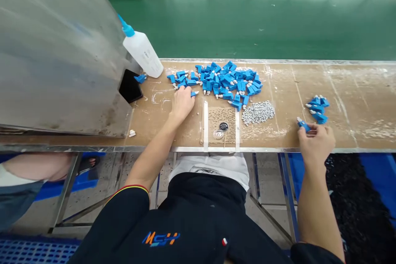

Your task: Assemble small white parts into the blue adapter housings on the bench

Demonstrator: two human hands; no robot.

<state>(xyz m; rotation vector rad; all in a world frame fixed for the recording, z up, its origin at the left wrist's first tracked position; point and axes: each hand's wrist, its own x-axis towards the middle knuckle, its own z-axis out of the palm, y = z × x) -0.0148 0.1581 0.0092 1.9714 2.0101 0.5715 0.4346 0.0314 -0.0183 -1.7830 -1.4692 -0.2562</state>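
1. Just left of the corrugated pad [230, 112], the left hand [183, 104] pinches a blue block [194, 94] narrowly at its fingertips.
2. Well right of the pad, the right hand [317, 142] grips a second block [303, 125], angular and pale-tipped, near the metal front edge [266, 150].
3. Beyond the pad, smooth blue blocks [227, 79] heap; rough grey pellets [258, 112] lie right of it, then open, scuffed brown tabletop [286, 95].

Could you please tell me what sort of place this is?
Probably a factory or assembly workshop: a long, flat green surface, perhaps a conveyor belt, runs behind a long brown-topped workbench, where many small blue plastic pieces are heaped near a pile of tiny grey pieces.
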